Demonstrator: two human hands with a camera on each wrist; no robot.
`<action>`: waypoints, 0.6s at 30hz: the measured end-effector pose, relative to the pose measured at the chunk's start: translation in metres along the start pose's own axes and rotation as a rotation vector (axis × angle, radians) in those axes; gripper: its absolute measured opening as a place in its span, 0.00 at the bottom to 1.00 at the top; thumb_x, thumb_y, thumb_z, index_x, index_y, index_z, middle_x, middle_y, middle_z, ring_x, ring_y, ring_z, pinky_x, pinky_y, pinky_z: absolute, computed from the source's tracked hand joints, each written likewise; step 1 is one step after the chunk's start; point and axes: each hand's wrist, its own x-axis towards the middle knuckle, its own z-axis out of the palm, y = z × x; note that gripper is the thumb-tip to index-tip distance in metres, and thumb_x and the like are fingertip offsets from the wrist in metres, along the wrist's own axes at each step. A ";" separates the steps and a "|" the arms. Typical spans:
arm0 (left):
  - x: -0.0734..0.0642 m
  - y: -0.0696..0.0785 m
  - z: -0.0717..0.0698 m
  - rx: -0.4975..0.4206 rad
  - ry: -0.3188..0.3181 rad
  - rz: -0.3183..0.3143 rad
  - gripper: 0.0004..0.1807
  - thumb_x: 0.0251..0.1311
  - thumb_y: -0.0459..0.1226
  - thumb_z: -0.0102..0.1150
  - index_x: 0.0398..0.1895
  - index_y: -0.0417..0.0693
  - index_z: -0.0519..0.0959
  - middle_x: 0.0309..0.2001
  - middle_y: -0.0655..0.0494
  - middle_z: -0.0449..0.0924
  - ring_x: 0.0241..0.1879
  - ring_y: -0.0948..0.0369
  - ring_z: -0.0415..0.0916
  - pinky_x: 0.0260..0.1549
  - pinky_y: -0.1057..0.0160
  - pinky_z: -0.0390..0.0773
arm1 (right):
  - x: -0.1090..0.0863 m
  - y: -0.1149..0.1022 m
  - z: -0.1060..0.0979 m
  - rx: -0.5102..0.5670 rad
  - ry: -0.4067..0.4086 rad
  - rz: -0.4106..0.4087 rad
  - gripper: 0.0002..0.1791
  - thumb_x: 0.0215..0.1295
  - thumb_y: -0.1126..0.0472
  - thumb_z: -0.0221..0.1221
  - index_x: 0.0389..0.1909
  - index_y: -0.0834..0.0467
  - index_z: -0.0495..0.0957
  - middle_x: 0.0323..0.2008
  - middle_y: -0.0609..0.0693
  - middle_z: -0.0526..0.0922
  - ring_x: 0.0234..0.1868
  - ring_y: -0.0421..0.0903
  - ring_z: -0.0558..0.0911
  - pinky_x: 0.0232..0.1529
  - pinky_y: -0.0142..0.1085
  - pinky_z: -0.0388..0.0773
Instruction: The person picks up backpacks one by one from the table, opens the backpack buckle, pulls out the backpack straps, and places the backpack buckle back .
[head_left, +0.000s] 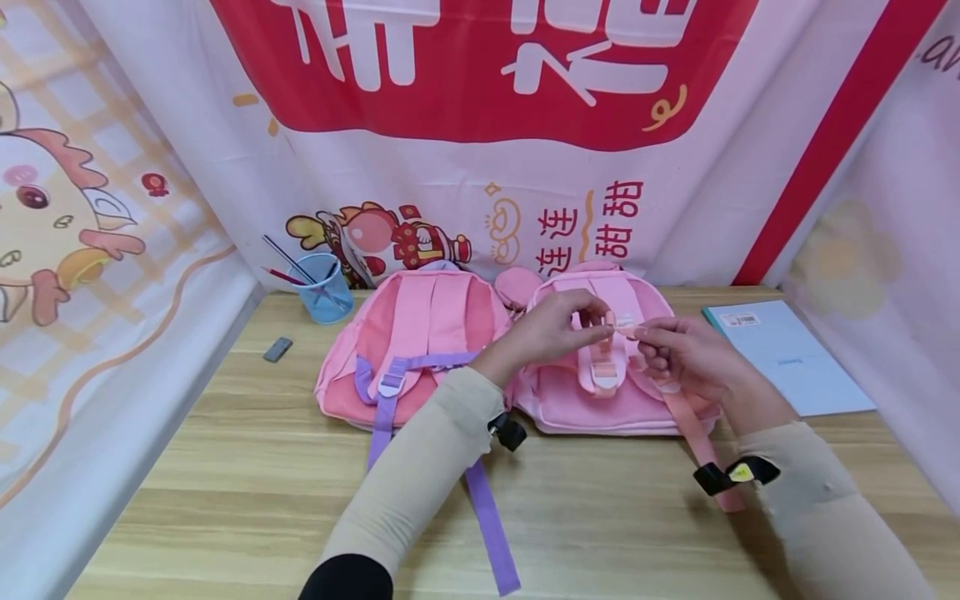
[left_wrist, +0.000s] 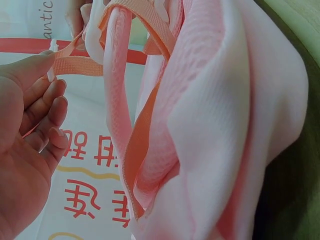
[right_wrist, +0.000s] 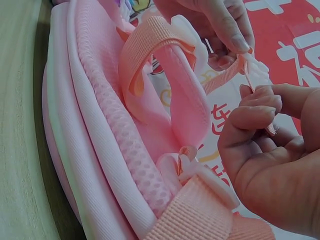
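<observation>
Two pink backpacks lie side by side. Over the right backpack [head_left: 555, 408], my left hand [head_left: 558, 321] pinches a small white plastic buckle [left_wrist: 52, 60] between thumb and fingers. A peach webbing strap [left_wrist: 82, 66] runs from it to the shoulder strap [right_wrist: 190, 95]. My right hand [head_left: 686, 354] pinches the thin loose end of this strap [right_wrist: 251, 80], close to the buckle. A second white buckle [right_wrist: 207, 182] with wider peach webbing [right_wrist: 195, 215] sits on the other shoulder strap, below my right hand. The left backpack [head_left: 450, 308], with purple webbing [head_left: 491, 529], lies beside my left forearm.
A blue mesh pen cup [head_left: 327, 300] with pens stands at the back left, and a small grey eraser-like block [head_left: 277, 349] lies in front of it. A light blue notebook [head_left: 795, 358] lies at the right. Printed cloth walls [head_left: 480, 158] surround the wooden table [head_left: 247, 500].
</observation>
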 end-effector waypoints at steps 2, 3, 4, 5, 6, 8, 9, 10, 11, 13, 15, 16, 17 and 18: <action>0.000 0.001 0.000 0.004 -0.001 0.000 0.12 0.75 0.42 0.67 0.55 0.48 0.85 0.46 0.56 0.85 0.47 0.63 0.79 0.49 0.68 0.79 | 0.000 -0.001 0.001 -0.005 0.004 -0.006 0.12 0.84 0.52 0.57 0.44 0.44 0.89 0.32 0.44 0.81 0.32 0.41 0.76 0.37 0.30 0.80; 0.001 0.001 0.000 0.005 -0.002 0.000 0.12 0.75 0.42 0.67 0.55 0.48 0.85 0.46 0.56 0.85 0.47 0.63 0.79 0.48 0.69 0.79 | 0.000 -0.001 0.002 -0.009 0.005 -0.008 0.12 0.84 0.52 0.57 0.44 0.44 0.89 0.32 0.44 0.81 0.32 0.41 0.76 0.37 0.30 0.80; 0.000 0.001 0.000 0.006 -0.003 0.001 0.12 0.75 0.42 0.67 0.55 0.48 0.85 0.46 0.56 0.85 0.46 0.63 0.79 0.47 0.70 0.78 | 0.000 -0.002 0.003 -0.014 0.002 -0.011 0.12 0.84 0.52 0.56 0.45 0.44 0.88 0.32 0.45 0.81 0.32 0.41 0.76 0.36 0.30 0.79; 0.000 0.001 0.000 0.007 -0.004 0.002 0.12 0.75 0.42 0.67 0.54 0.48 0.85 0.46 0.56 0.86 0.46 0.63 0.79 0.47 0.70 0.77 | 0.000 -0.002 0.004 -0.018 -0.002 -0.016 0.12 0.85 0.52 0.56 0.46 0.45 0.88 0.32 0.45 0.81 0.32 0.41 0.76 0.36 0.30 0.79; 0.000 0.002 0.000 0.006 -0.005 0.004 0.12 0.75 0.42 0.67 0.54 0.48 0.85 0.46 0.56 0.86 0.46 0.63 0.79 0.47 0.70 0.77 | 0.000 -0.003 0.005 -0.019 -0.009 -0.020 0.11 0.85 0.52 0.55 0.46 0.46 0.87 0.33 0.45 0.81 0.32 0.41 0.75 0.36 0.30 0.78; 0.000 0.002 0.000 0.005 -0.007 0.009 0.12 0.75 0.42 0.67 0.54 0.48 0.85 0.46 0.56 0.85 0.46 0.63 0.79 0.47 0.70 0.77 | 0.000 -0.003 0.006 -0.017 -0.006 -0.017 0.11 0.85 0.52 0.55 0.48 0.47 0.86 0.33 0.45 0.81 0.32 0.41 0.75 0.35 0.30 0.78; 0.000 0.002 0.000 0.005 -0.008 0.013 0.12 0.75 0.42 0.67 0.54 0.48 0.85 0.46 0.56 0.86 0.46 0.63 0.79 0.47 0.70 0.77 | 0.000 -0.004 0.007 -0.011 -0.005 -0.017 0.11 0.85 0.52 0.54 0.49 0.47 0.85 0.33 0.45 0.81 0.32 0.41 0.75 0.35 0.30 0.77; 0.000 0.002 0.000 0.003 -0.008 0.016 0.12 0.75 0.42 0.67 0.54 0.48 0.85 0.46 0.56 0.86 0.46 0.63 0.79 0.47 0.70 0.77 | 0.000 -0.004 0.008 -0.005 -0.003 -0.015 0.11 0.86 0.53 0.54 0.50 0.48 0.85 0.33 0.45 0.80 0.32 0.41 0.75 0.35 0.30 0.77; 0.000 0.002 0.000 0.002 -0.009 0.017 0.12 0.75 0.42 0.67 0.54 0.48 0.85 0.46 0.56 0.85 0.46 0.63 0.79 0.47 0.70 0.78 | 0.000 -0.005 0.009 0.005 -0.002 -0.012 0.11 0.86 0.53 0.53 0.50 0.49 0.83 0.33 0.45 0.80 0.32 0.41 0.75 0.35 0.30 0.77; 0.000 0.001 0.000 0.001 -0.011 0.016 0.12 0.75 0.42 0.67 0.54 0.48 0.85 0.46 0.56 0.85 0.46 0.63 0.79 0.48 0.69 0.78 | 0.001 -0.005 0.011 0.042 0.005 0.006 0.11 0.86 0.51 0.53 0.51 0.51 0.82 0.33 0.45 0.79 0.32 0.42 0.75 0.34 0.30 0.77; 0.000 0.001 0.001 0.005 -0.014 0.011 0.11 0.75 0.43 0.67 0.54 0.48 0.85 0.46 0.56 0.85 0.46 0.63 0.78 0.48 0.67 0.79 | 0.002 -0.006 0.014 0.094 0.004 0.019 0.14 0.86 0.48 0.53 0.49 0.53 0.80 0.32 0.46 0.79 0.31 0.42 0.75 0.34 0.31 0.77; 0.001 0.000 0.001 0.008 -0.015 0.012 0.11 0.75 0.43 0.67 0.53 0.48 0.85 0.46 0.56 0.85 0.46 0.63 0.78 0.49 0.66 0.80 | 0.002 -0.006 0.015 0.116 0.004 0.025 0.15 0.85 0.46 0.54 0.49 0.53 0.79 0.32 0.46 0.79 0.31 0.42 0.74 0.33 0.31 0.76; 0.001 0.000 0.001 0.010 -0.017 0.011 0.11 0.75 0.43 0.67 0.53 0.48 0.84 0.46 0.56 0.85 0.46 0.63 0.78 0.50 0.65 0.80 | 0.002 -0.007 0.016 0.133 0.008 0.032 0.17 0.84 0.43 0.54 0.48 0.53 0.78 0.31 0.46 0.78 0.31 0.42 0.75 0.33 0.31 0.76; 0.001 0.000 0.001 0.013 -0.020 0.011 0.11 0.75 0.43 0.67 0.53 0.48 0.84 0.46 0.56 0.85 0.46 0.63 0.79 0.51 0.63 0.81 | 0.002 -0.007 0.017 0.132 0.014 0.035 0.19 0.83 0.41 0.55 0.47 0.53 0.77 0.31 0.46 0.78 0.31 0.43 0.75 0.34 0.31 0.76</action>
